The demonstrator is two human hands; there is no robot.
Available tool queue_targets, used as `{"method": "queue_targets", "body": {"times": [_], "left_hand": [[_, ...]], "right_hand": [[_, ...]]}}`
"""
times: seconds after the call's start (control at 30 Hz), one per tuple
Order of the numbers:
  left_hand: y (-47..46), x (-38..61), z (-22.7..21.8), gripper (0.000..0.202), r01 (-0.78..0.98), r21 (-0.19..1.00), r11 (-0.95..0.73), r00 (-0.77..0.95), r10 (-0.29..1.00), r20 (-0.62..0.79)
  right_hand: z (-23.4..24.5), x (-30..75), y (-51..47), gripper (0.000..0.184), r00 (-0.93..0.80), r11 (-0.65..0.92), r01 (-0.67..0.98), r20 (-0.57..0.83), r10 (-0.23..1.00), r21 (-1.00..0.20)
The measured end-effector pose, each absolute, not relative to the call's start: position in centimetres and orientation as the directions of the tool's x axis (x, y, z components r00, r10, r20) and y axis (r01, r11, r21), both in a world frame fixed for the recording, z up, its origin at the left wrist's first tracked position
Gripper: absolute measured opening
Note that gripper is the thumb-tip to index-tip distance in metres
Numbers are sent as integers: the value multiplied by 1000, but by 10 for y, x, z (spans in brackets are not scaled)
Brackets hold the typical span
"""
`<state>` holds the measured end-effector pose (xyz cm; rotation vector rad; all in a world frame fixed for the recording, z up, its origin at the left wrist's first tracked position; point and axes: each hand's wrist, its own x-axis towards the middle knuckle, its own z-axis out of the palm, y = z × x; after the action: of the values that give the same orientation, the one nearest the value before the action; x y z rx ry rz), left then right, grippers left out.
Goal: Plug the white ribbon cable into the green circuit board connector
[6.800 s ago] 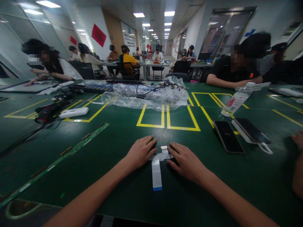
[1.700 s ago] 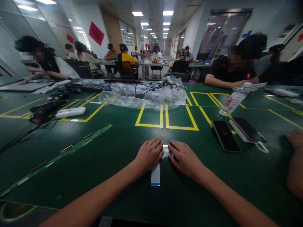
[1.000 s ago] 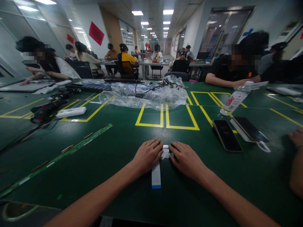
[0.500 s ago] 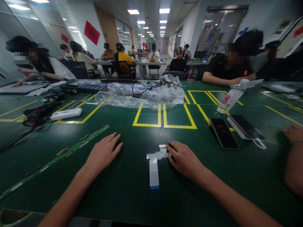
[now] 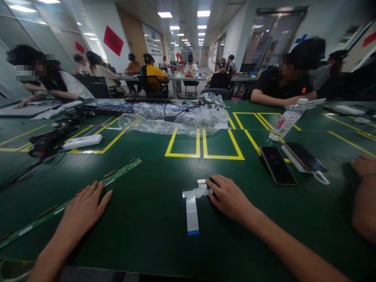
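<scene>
My left hand (image 5: 85, 205) lies over the long, narrow green circuit board (image 5: 123, 171), fingertips resting on it and thumb spread to the side. The fingers hide part of the board and one of its long connectors. On the right, my right hand (image 5: 230, 196) rests on the table with its thumb apart from the fingers. Those fingertips touch the right side of a white flat ribbon cable (image 5: 192, 213). The cable is folded, with a blue end toward me and a shiny end pointing away. Both hands have fingers extended, not wrapped around anything.
Clear plastic wrap (image 5: 179, 119) with black cables lies mid-table. Two phones (image 5: 278, 165) and a leaning bottle (image 5: 284, 124) stand right. A white device (image 5: 82, 141) lies left. Yellow tape (image 5: 223, 157) marks the green table. A co-worker's arm (image 5: 364, 196) rests at the right edge.
My left hand has moved left and toward me, onto the circuit board. The board's far end has shifted slightly right. My right hand stays at the ribbon cable, whose blue end has swung slightly right.
</scene>
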<state>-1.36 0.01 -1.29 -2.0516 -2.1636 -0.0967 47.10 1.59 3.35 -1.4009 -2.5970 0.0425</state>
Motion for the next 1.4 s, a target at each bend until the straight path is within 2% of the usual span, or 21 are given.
{"method": "queue_targets", "body": {"times": [0.1, 0.27, 0.43, 0.63, 0.77, 0.97, 1.4], "left_hand": [[0, 21, -7, 70, 996, -90, -6, 15, 995, 98], [7, 110, 11, 67, 980, -58, -189, 193, 979, 62], [26, 193, 28, 59, 904, -15, -428, 428, 903, 27], [42, 247, 33, 52, 815, 2, -579, 579, 815, 6], [47, 251, 26, 48, 792, 34, -610, 605, 790, 99], [57, 241, 23, 27, 743, 182, -644, 606, 762, 227], [64, 242, 20, 15, 704, 299, -644, 579, 765, 281]], "right_hand": [[33, 470, 15, 42, -536, 559, 820, 173, 826, -127], [32, 470, 14, 43, -529, 554, 822, 180, 829, -134], [33, 468, 14, 44, -530, 548, 830, 163, 832, -102], [31, 470, 17, 46, -550, 573, 811, 179, 816, -121], [28, 472, 18, 49, -559, 582, 797, 166, 812, -162], [25, 471, 17, 53, -546, 563, 812, 142, 826, -154], [27, 465, 14, 55, -534, 546, 825, 117, 838, -147]]}}
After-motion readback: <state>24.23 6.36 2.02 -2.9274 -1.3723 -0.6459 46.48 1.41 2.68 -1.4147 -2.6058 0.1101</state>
